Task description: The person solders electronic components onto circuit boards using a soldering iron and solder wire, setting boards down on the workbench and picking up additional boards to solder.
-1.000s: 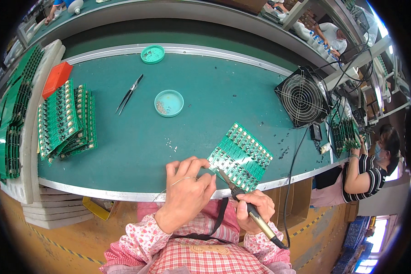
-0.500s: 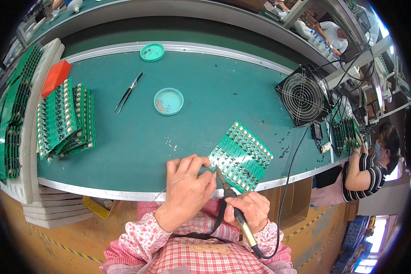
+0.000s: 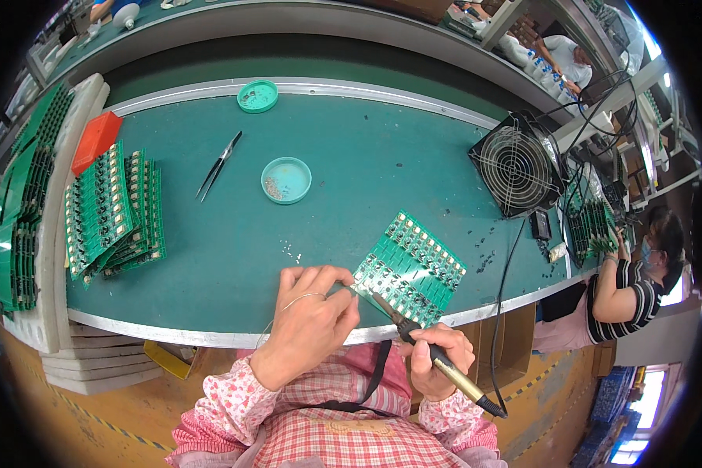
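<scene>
Your right hand [image 3: 455, 350] grips the iron [image 3: 463, 381] over the board [image 3: 415, 269]. Your left hand [image 3: 308, 320] curls beside it; I can't tell if it pinches.

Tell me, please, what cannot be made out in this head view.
Head view:
Left hand: palm hidden by its own back.
Soldering iron: part of grip hidden by right hand.
Iron's tip: too small to tell if touching circuit board.
Bits in nearer round dish: too small to identify.
Blue-clad person: cut off by upper edge.

Green circuit board [image 3: 411, 269] lying askew; black-gold soldering iron [image 3: 447, 365] slanted, tip over board.
</scene>
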The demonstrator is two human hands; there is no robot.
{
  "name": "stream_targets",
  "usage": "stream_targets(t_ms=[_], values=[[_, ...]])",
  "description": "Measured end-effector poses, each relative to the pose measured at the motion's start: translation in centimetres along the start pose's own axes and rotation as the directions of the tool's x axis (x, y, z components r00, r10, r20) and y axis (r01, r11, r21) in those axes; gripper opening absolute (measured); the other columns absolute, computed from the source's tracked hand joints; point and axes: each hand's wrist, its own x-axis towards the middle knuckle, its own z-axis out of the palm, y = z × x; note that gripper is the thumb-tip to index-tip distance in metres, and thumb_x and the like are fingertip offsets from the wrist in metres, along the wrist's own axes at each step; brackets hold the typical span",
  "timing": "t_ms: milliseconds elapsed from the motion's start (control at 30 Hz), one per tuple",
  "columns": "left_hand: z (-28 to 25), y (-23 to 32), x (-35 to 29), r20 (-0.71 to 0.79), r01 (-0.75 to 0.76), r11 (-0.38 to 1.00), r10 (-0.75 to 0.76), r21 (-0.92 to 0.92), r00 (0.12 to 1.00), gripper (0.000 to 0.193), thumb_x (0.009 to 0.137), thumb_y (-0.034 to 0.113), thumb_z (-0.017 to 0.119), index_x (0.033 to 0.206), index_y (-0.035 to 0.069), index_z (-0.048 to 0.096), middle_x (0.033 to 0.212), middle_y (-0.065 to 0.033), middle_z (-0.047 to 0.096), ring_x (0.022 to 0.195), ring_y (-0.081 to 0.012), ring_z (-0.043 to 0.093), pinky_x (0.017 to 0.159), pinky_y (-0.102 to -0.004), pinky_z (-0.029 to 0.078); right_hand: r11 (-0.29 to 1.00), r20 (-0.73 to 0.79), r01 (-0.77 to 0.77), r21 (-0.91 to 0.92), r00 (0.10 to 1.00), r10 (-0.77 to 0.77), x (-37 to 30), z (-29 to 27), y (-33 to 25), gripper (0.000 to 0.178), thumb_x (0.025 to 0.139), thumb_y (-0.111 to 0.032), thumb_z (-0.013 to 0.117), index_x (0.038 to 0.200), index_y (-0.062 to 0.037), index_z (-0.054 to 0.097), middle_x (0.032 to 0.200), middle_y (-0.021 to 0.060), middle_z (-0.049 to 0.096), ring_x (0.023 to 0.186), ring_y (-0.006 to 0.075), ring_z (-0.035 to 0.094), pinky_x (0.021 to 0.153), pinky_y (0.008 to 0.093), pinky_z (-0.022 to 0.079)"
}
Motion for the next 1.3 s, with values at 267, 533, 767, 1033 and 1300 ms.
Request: stream_targets(t_ms=[267, 533, 767, 1033, 1300], values=[[0.3, 0.0, 0.1, -0.010, 0.008, 1.000, -0.007, 0.018, 1.000, 0.015, 0.078, 0.009, 0.072, 0.067, 0.005, 0.062, 0.100, -0.0010, 0.064, 0.081, -0.0209, 0.057, 0.081, -0.0370, 0.037, 0.998, 0.004, 0.006, 0.057, 1.000, -0.006, 0.9, 0.9, 0.1, 0.019, 0.081, 0.002, 0.070, 0.098, 0.0011, 0.062, 0.062, 0.0045, 0.067, 0.052, 0.0161, 0.065, 0.048, 0.0272, 0.050], [0.6, 0.0, 0.2, -0.012, 0.006, 0.999, -0.005, 0.037, 1.000, 0.013, 0.077, 0.009, 0.072, 0.069, 0.006, 0.063, 0.099, -0.0008, 0.063, 0.083, -0.0205, 0.056, 0.079, -0.0368, 0.037, 1.000, 0.016, 0.010, -0.011, 1.000, -0.010, 1.1, 1.4, 0.0, 0.014, 0.084, -0.004, 0.068, 0.095, -0.0010, 0.061, 0.064, 0.0069, 0.067, 0.051, 0.0174, 0.064, 0.049, 0.0277, 0.049], [0.8, -0.3, 0.1, -0.021, 0.005, 1.000, -0.004, 0.029, 1.000, 0.012, 0.077, 0.008, 0.072, 0.069, 0.005, 0.063, 0.099, -0.0011, 0.063, 0.083, -0.0209, 0.057, 0.079, -0.0373, 0.037, 0.964, 0.144, 0.244, -0.108, 0.963, -0.228, 1.1, 1.6, 0.0, 0.032, 0.070, 0.002, 0.076, 0.100, -0.0026, 0.064, 0.061, 0.0027, 0.056, 0.051, 0.0167, 0.056, 0.046, 0.0277, 0.044], [0.6, -0.1, 0.0, -0.023, 0.009, 1.000, -0.008, 0.021, 1.000, 0.013, 0.077, 0.008, 0.071, 0.068, 0.005, 0.062, 0.100, -0.0019, 0.064, 0.084, -0.0215, 0.058, 0.080, -0.0372, 0.038, 0.960, 0.139, 0.238, -0.148, 0.966, -0.219, 0.7, 1.7, -0.1, 0.036, 0.069, 0.001, 0.076, 0.102, -0.0041, 0.064, 0.061, 0.0003, 0.052, 0.051, 0.0160, 0.053, 0.045, 0.0270, 0.041], [0.3, -0.1, -0.1, -0.009, 0.014, 1.000, -0.013, 0.016, 1.000, 0.014, 0.078, 0.009, 0.071, 0.067, 0.004, 0.062, 0.101, -0.0026, 0.065, 0.086, -0.0220, 0.059, 0.081, -0.0374, 0.038, 0.937, 0.206, 0.291, -0.196, 0.946, -0.250, 0.9, 1.6, -0.5, 0.031, 0.067, 0.002, 0.076, 0.095, -0.0047, 0.065, 0.060, 0.0000, 0.050, 0.050, 0.0157, 0.053, 0.044, 0.0275, 0.041]])
